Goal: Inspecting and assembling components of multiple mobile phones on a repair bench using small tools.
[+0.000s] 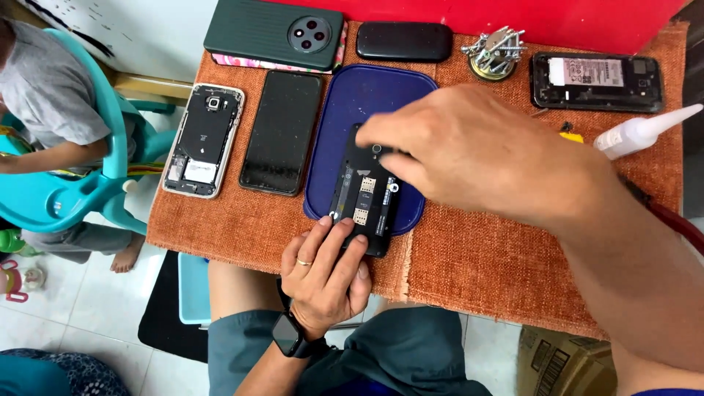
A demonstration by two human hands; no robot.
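Black phone (364,192), back cover off, lies on a blue tray (345,110) at frame centre. Left hand (326,275) pins its lower end; right hand (469,150) pinches something hidden at its top. A slip could scratch the exposed slots.
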